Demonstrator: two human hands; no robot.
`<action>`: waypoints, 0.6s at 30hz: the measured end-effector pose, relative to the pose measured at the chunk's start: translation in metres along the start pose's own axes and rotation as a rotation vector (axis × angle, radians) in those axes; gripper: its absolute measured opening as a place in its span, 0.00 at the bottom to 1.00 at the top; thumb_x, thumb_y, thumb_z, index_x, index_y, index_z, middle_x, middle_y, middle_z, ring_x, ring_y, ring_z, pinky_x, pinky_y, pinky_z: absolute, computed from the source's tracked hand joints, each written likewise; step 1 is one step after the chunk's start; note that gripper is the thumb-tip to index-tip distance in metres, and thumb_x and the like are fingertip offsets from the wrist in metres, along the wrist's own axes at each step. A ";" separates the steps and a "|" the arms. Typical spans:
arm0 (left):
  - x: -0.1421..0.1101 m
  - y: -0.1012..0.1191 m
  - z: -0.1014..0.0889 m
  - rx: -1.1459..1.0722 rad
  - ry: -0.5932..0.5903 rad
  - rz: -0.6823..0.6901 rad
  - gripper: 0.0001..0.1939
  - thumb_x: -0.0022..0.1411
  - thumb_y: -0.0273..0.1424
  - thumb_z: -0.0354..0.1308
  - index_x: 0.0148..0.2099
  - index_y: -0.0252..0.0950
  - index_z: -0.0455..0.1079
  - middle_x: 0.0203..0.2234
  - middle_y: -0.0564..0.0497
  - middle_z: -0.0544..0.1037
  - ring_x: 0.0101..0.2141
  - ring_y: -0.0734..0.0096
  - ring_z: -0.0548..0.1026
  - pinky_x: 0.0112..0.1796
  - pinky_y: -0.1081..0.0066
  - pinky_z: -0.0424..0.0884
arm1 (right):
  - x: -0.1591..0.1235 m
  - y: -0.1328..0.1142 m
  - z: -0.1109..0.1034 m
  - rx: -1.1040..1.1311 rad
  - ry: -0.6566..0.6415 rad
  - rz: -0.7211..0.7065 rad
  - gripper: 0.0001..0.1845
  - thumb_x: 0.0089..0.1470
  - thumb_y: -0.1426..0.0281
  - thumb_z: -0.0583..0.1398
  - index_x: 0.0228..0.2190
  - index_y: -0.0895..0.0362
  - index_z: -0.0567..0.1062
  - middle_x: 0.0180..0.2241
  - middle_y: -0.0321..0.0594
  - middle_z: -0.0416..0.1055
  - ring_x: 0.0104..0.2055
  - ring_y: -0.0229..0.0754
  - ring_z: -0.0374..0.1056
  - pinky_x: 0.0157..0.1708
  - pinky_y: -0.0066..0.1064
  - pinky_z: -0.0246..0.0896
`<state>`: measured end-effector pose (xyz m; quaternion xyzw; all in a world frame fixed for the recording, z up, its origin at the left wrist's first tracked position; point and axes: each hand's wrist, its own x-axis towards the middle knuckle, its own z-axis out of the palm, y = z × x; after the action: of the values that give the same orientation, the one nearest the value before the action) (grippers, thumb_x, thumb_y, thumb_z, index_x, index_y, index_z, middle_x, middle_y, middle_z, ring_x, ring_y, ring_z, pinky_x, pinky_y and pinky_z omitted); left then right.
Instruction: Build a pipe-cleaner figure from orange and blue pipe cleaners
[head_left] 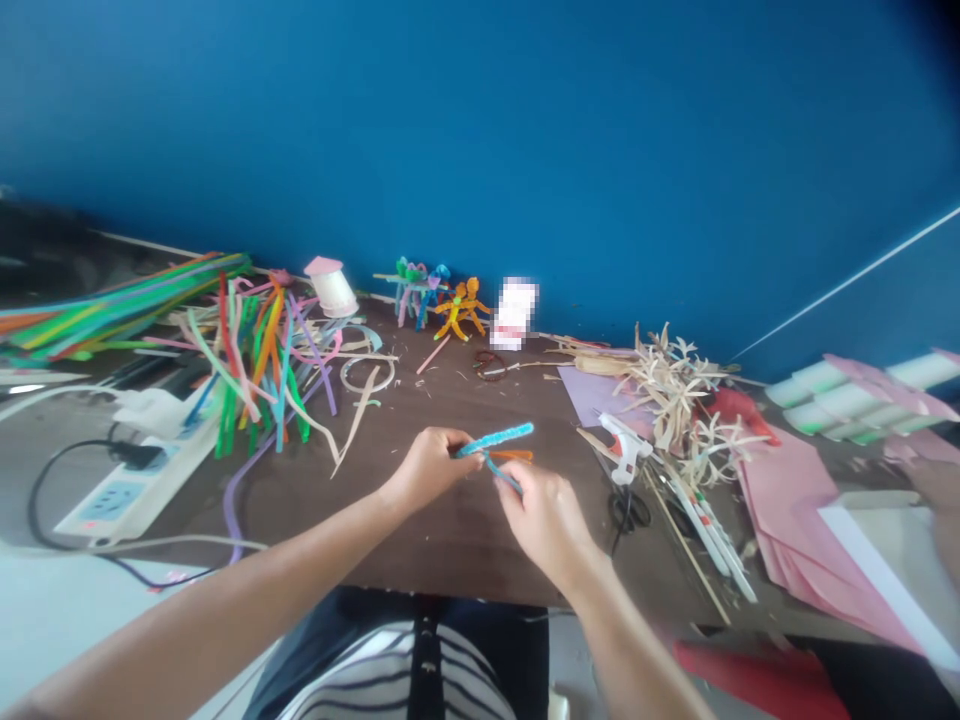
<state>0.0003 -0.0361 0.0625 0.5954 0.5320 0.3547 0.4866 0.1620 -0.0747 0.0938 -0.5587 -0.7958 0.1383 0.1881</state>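
My left hand [429, 466] is closed in a pinch on one end of a light blue pipe cleaner [497, 437] that slants up to the right above the dark table [442, 540]. My right hand [546, 517] is closed too, gripping the lower strand of the same blue pipe cleaner near its bend. An orange pipe cleaner [514, 455] shows just behind my right hand's fingers; whether it is held I cannot tell.
A heap of coloured pipe cleaners [255, 350] lies at the left beside a white power strip [135, 485]. Small pipe-cleaner figures [442, 295] stand by the blue wall. A glue gun [622, 445], scissors [628, 510], dried straw pieces [675, 390] and pink paper sheets [795, 520] lie at the right.
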 end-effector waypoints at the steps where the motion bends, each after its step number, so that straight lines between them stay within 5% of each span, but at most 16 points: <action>1: 0.000 -0.001 -0.001 0.023 -0.032 0.008 0.08 0.46 0.32 0.57 0.24 0.32 0.72 0.16 0.56 0.69 0.22 0.77 0.63 0.25 0.77 0.56 | 0.001 0.000 -0.004 -0.007 0.021 -0.017 0.08 0.52 0.72 0.52 0.28 0.56 0.72 0.24 0.37 0.71 0.25 0.37 0.65 0.26 0.25 0.50; 6: 0.001 0.001 -0.007 -0.048 -0.234 -0.074 0.08 0.42 0.33 0.60 0.23 0.32 0.72 0.14 0.56 0.69 0.19 0.78 0.63 0.22 0.77 0.55 | 0.015 0.016 -0.014 0.200 0.018 0.001 0.08 0.50 0.70 0.54 0.28 0.55 0.74 0.28 0.36 0.72 0.30 0.37 0.66 0.30 0.25 0.54; 12: -0.002 0.007 -0.010 -0.361 -0.444 -0.183 0.05 0.41 0.29 0.61 0.24 0.32 0.73 0.17 0.52 0.74 0.21 0.77 0.67 0.25 0.77 0.60 | 0.032 0.037 -0.010 0.776 -0.391 0.120 0.11 0.46 0.64 0.58 0.25 0.59 0.75 0.21 0.34 0.69 0.23 0.35 0.62 0.25 0.25 0.54; 15: -0.003 0.006 -0.007 -0.524 -0.408 -0.227 0.05 0.41 0.29 0.62 0.23 0.31 0.72 0.17 0.51 0.74 0.20 0.78 0.66 0.24 0.77 0.60 | 0.031 0.036 -0.002 0.930 -0.465 0.211 0.14 0.45 0.62 0.58 0.21 0.60 0.73 0.15 0.30 0.61 0.16 0.30 0.55 0.19 0.24 0.49; 18: -0.003 0.004 -0.002 -0.610 -0.256 -0.271 0.07 0.41 0.30 0.63 0.25 0.31 0.71 0.18 0.51 0.74 0.20 0.79 0.66 0.24 0.77 0.61 | 0.025 0.031 0.011 0.950 -0.384 0.253 0.15 0.48 0.62 0.56 0.20 0.60 0.70 0.14 0.29 0.58 0.14 0.29 0.52 0.16 0.23 0.45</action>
<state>-0.0008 -0.0385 0.0673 0.3864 0.4106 0.3518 0.7472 0.1752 -0.0414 0.0738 -0.4682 -0.5921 0.6050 0.2532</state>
